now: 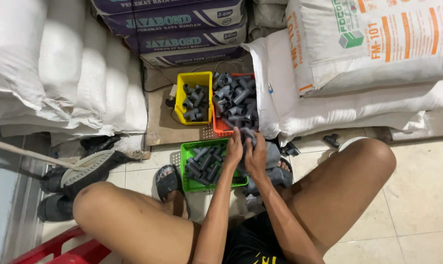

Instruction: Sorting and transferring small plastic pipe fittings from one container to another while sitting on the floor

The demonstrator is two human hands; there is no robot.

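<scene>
A grey pipe fitting (249, 133), long axis toward 1 o'clock, is gripped by left hand (234, 149) and right hand (256, 157) above the green basket (188, 149).

White woven sacks (60, 63) lean at the tiled floor's (417, 195) left edge. A black sandal (168, 182) lies nearer, beside a red plastic crate (60, 252).

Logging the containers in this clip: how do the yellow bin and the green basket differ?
The yellow bin has solid walls and stands back against the stacked sacks; the green basket has perforated walls and lies nearer, beside the left hand. The yellow bin looks narrower, the green basket wider and shallower. Both hold grey pipe fittings.
</scene>
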